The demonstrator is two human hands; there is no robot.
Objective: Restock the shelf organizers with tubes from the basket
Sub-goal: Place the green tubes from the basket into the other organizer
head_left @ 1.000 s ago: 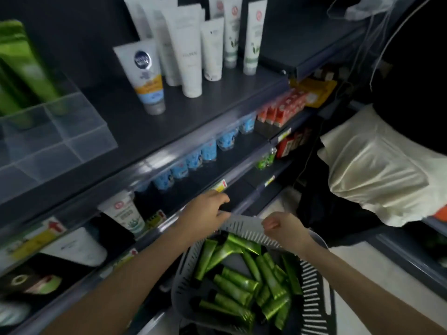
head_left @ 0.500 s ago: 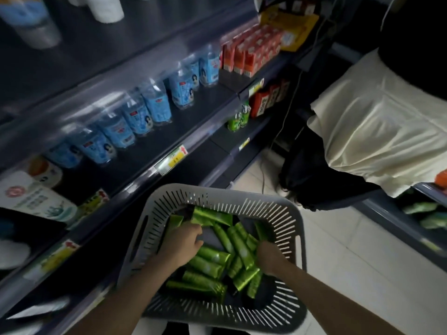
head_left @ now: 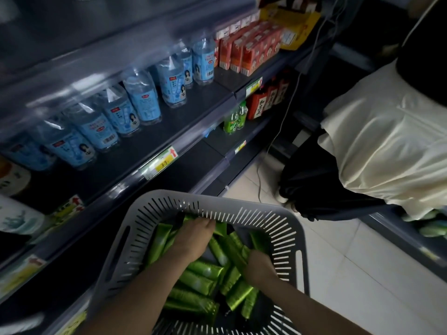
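A grey slotted basket (head_left: 244, 213) sits low in front of the shelving and holds several shiny green tubes (head_left: 205, 284) lying in a loose heap. My left hand (head_left: 193, 238) reaches into the far side of the basket, its fingers curled down over tubes near the back wall. My right hand (head_left: 260, 267) is deeper on the right side, fingers closed round green tubes there. Whether the left hand truly grips a tube is hidden by the hand itself. No shelf organizer is in view.
Dark shelves run along the left with blue-labelled water bottles (head_left: 142, 97), red cartons (head_left: 244, 52), green bottles (head_left: 234, 119) and yellow price tags (head_left: 164, 163). Another person in a cream skirt (head_left: 377, 141) stands close at the right on the pale tiled floor (head_left: 350, 274).
The view has tilted down from the upper shelf to the basket. Both hands left the basket's rim and went down among the tubes, the left hand now further back.
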